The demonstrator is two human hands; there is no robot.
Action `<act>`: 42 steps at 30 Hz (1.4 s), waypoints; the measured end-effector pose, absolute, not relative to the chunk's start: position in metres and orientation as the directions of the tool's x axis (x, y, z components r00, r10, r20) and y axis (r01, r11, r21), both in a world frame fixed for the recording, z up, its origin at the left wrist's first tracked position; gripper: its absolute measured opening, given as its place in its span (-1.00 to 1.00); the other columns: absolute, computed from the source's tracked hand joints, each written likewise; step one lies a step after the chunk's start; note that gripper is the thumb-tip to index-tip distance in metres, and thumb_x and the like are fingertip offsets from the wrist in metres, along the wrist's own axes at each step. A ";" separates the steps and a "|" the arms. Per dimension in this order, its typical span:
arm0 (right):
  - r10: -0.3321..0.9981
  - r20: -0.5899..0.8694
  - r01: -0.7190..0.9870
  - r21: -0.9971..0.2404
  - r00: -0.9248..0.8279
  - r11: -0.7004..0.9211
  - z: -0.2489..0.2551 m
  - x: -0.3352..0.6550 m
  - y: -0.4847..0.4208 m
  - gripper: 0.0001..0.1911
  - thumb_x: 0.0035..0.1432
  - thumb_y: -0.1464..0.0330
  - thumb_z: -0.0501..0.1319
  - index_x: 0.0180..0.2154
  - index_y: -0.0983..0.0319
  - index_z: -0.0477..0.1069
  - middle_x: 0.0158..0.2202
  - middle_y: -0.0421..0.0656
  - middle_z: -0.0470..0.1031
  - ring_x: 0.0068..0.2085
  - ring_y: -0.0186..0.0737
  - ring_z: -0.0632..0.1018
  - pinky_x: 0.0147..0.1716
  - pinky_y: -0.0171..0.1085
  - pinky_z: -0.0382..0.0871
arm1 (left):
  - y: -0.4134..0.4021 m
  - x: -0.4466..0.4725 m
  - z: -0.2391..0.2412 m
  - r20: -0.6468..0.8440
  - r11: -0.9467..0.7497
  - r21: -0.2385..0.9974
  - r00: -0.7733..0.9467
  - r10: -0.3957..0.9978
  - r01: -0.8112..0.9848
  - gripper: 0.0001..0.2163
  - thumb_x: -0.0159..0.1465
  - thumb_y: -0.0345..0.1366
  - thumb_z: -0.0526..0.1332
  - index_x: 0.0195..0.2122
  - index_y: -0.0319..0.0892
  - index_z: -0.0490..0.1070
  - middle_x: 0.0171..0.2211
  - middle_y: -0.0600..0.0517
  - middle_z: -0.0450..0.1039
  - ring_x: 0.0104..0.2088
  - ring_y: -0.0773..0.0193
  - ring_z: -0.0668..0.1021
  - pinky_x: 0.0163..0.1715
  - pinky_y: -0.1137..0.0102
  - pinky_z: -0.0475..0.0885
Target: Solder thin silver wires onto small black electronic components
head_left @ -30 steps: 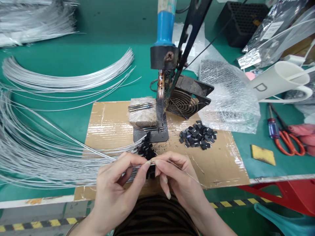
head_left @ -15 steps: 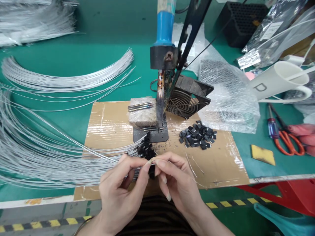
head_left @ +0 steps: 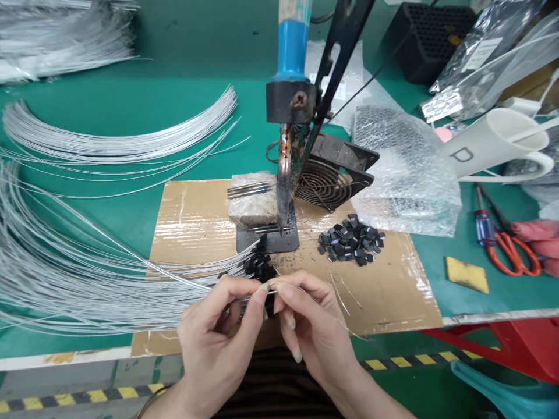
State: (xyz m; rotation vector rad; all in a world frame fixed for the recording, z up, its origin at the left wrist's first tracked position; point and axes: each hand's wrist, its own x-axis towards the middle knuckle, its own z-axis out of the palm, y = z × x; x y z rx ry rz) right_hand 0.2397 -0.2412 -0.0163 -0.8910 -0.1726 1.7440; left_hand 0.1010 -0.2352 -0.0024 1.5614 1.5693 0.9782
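Note:
My left hand [head_left: 222,343] pinches a few grey-white wires [head_left: 174,272] between thumb and forefinger. Their lengths run back to the upper left. Right against it, my right hand [head_left: 312,320] is closed in a pinch on the same wires near their ends, fingertips meeting. A thin strand [head_left: 353,333] trails out past the right hand toward the cardboard's front edge. What exactly lies between the fingertips is too small to make out. Just behind the hands lies a bundle of wires [head_left: 109,294] with black connectors [head_left: 259,265] on their ends.
A blue-handled soldering iron [head_left: 293,49] hangs tip-down over a dark metal plate [head_left: 286,241]. Loose black connectors [head_left: 351,240] are heaped on the cardboard [head_left: 393,285]. Beyond stand a fan [head_left: 332,174] and bubble wrap [head_left: 402,169]. Orange-handled scissors [head_left: 513,256] and a yellow sponge [head_left: 466,274] lie right.
Both hands stay nearly in place, fingertips together. The wires behind the left hand have shifted slightly, and the thin strand beyond the right hand now reaches farther out toward the lower right.

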 end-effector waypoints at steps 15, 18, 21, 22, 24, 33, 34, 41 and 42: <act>0.942 -0.334 -0.471 -0.834 0.018 -0.287 -0.018 0.266 -0.245 -0.78 0.33 0.20 0.37 -0.16 0.16 0.74 -0.41 -0.17 0.61 -0.60 -0.42 0.51 -0.65 -0.44 0.44 | -0.217 0.096 0.007 -0.035 0.013 0.942 0.060 0.998 0.335 -0.87 0.34 -0.44 0.31 -0.33 -0.08 0.55 -0.52 0.21 0.51 -0.56 0.50 0.48 -0.54 0.67 0.35; 0.923 -0.382 -0.422 -0.845 0.048 -0.328 -0.013 0.263 -0.245 -0.83 0.24 0.22 0.45 -0.24 0.17 0.75 -0.43 -0.18 0.60 -0.63 -0.43 0.50 -0.67 -0.45 0.39 | -0.219 0.097 0.006 -0.020 0.003 0.928 0.044 0.999 0.372 -0.89 0.33 -0.42 0.33 -0.33 -0.08 0.55 -0.53 0.22 0.50 -0.58 0.50 0.43 -0.57 0.65 0.31; 0.919 -0.391 -0.430 -0.839 0.050 -0.334 -0.012 0.258 -0.244 -0.85 0.19 0.23 0.49 -0.31 0.18 0.73 -0.47 -0.22 0.56 -0.66 -0.43 0.49 -0.70 -0.46 0.39 | -0.222 0.096 0.004 -0.015 0.007 0.907 0.017 1.000 0.422 -0.92 0.34 -0.36 0.34 -0.33 -0.09 0.55 -0.54 0.19 0.49 -0.60 0.47 0.39 -0.60 0.58 0.27; 0.919 -0.392 -0.441 -0.833 0.046 -0.333 -0.013 0.257 -0.244 -0.86 0.19 0.24 0.49 -0.31 0.18 0.73 -0.48 -0.23 0.55 -0.67 -0.44 0.49 -0.70 -0.46 0.39 | -0.223 0.096 0.003 -0.011 0.003 0.901 0.015 1.000 0.434 -0.92 0.34 -0.35 0.35 -0.33 -0.09 0.56 -0.53 0.17 0.50 -0.59 0.45 0.40 -0.60 0.56 0.28; 0.918 -0.396 -0.460 -0.822 0.037 -0.336 -0.015 0.255 -0.244 -0.86 0.20 0.24 0.49 -0.31 0.18 0.73 -0.50 -0.24 0.55 -0.68 -0.45 0.48 -0.71 -0.47 0.40 | -0.225 0.096 0.002 0.012 -0.020 0.894 0.019 1.000 0.447 -0.93 0.34 -0.33 0.35 -0.33 -0.10 0.57 -0.52 0.14 0.52 -0.56 0.41 0.45 -0.58 0.53 0.31; 0.932 -0.361 -0.534 -0.793 0.024 -0.294 -0.017 0.253 -0.246 -0.92 0.22 0.29 0.47 -0.28 0.16 0.72 -0.47 -0.23 0.60 -0.68 -0.47 0.50 -0.71 -0.52 0.40 | -0.223 0.099 0.002 0.076 -0.090 0.910 0.052 0.996 0.404 -0.92 0.30 -0.40 0.37 -0.30 -0.07 0.62 -0.42 0.11 0.64 -0.45 0.33 0.60 -0.51 0.51 0.42; 0.932 -0.361 -0.538 -0.790 0.023 -0.293 -0.017 0.253 -0.246 -0.93 0.23 0.30 0.47 -0.28 0.15 0.72 -0.47 -0.24 0.60 -0.68 -0.48 0.50 -0.71 -0.52 0.40 | -0.223 0.100 0.003 0.063 -0.076 0.911 0.046 0.997 0.405 -0.92 0.30 -0.40 0.37 -0.31 -0.07 0.62 -0.42 0.11 0.64 -0.45 0.34 0.59 -0.51 0.51 0.42; 0.923 -0.386 -0.559 -0.766 0.004 -0.318 -0.018 0.252 -0.245 -0.91 0.20 0.28 0.49 -0.28 0.16 0.72 -0.53 -0.27 0.54 -0.68 -0.46 0.49 -0.72 -0.51 0.41 | -0.224 0.100 0.004 0.043 -0.058 0.886 0.042 0.998 0.460 -0.93 0.32 -0.35 0.36 -0.33 -0.12 0.58 -0.49 0.11 0.57 -0.52 0.36 0.55 -0.56 0.50 0.40; 0.921 -0.390 -0.558 -0.765 0.004 -0.321 -0.018 0.252 -0.245 -0.90 0.19 0.27 0.50 -0.29 0.16 0.72 -0.53 -0.27 0.54 -0.68 -0.45 0.49 -0.73 -0.50 0.42 | -0.224 0.099 0.003 0.056 -0.074 0.881 0.052 0.997 0.468 -0.93 0.32 -0.35 0.36 -0.33 -0.13 0.57 -0.50 0.11 0.57 -0.53 0.36 0.54 -0.58 0.50 0.39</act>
